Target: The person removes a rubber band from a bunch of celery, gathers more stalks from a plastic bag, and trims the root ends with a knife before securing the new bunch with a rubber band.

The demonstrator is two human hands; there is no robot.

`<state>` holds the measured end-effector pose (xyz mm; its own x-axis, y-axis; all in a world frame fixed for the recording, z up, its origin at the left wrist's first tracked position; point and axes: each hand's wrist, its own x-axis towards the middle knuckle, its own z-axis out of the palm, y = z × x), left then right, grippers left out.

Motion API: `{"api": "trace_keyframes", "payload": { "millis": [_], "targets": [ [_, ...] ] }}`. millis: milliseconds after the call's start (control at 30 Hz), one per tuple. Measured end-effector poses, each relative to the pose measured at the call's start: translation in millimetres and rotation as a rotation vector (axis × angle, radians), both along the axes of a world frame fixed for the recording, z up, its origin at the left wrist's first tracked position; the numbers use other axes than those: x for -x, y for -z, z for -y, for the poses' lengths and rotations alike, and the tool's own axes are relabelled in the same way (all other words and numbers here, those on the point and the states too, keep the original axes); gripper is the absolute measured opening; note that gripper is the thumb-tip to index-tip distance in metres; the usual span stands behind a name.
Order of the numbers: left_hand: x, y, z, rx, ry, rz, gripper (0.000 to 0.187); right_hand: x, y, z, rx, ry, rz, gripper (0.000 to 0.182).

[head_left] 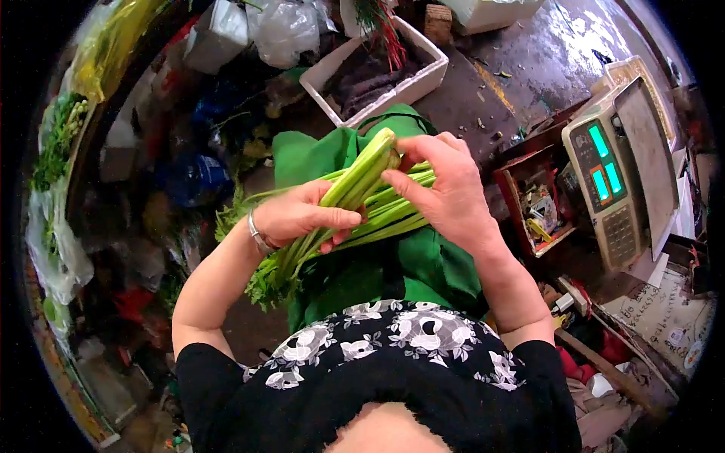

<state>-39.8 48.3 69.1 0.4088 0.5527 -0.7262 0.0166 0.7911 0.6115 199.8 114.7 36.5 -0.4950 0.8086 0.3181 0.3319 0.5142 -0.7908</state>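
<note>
celery stalk ends (423, 177) behind right hand (445, 192)

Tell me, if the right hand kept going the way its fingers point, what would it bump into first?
The right hand points toward the picture's left, its fingertips already at the thick end of the celery. Going straight on, it would press into those stalks first, then likely meet the left hand gripping them just beyond, though depth is hard to judge.

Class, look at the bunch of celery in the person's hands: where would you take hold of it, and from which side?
Grip the celery bunch around the middle of its stalks, coming from below with the palm cupped, much as the left hand does. The stalks there are firm, long and lie side by side, while the leafy end droops and would probably tear. The right hand holds the thick base end.
</note>
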Motion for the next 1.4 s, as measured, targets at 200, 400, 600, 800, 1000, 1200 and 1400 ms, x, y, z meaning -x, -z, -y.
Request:
{"api": "trace_keyframes", "payload": {
  "millis": [200, 400, 600, 800, 1000, 1200, 1400],
  "targets": [
    [3.0, 3.6, 7.2, -0.082, 0.056, -0.012, 0.031, -6.4, 4.5, -6.0, 0.407, -0.129, -0.147, 0.016],
    [8.6, -10.9, 18.3, -0.206, 0.121, -0.218, 0.045, -30.7, 14.5, -31.0, 0.462, 0.150, -0.268, 0.012],
    [22.6, -43.9, 35.9, -0.452, 0.106, -0.488, 0.046, -44.7, 28.2, -32.6, 0.214, 0.126, 0.113, 0.023],
    [39.6, -84.9, 38.4, -0.936, 0.180, -1.088, 0.021, -40.4, 33.2, -40.2, 0.527, -0.130, 0.173, 0.030],
    [36.4, -64.9, -2.7, -0.915, 0.210, -0.957, 0.029, -23.7, 31.0, -47.2, 0.431, -0.144, 0.245, 0.028],
    [35.7, -50.8, -50.8, -0.792, 0.266, -0.687, 0.030, -29.0, 19.8, -25.0, 0.334, -0.129, -0.171, 0.028],
    [22.3, -20.9, -55.4, -0.890, 0.398, -0.401, 0.034, -23.7, 27.0, -25.3, 0.524, -0.057, -0.289, 0.024]
  ]
}}
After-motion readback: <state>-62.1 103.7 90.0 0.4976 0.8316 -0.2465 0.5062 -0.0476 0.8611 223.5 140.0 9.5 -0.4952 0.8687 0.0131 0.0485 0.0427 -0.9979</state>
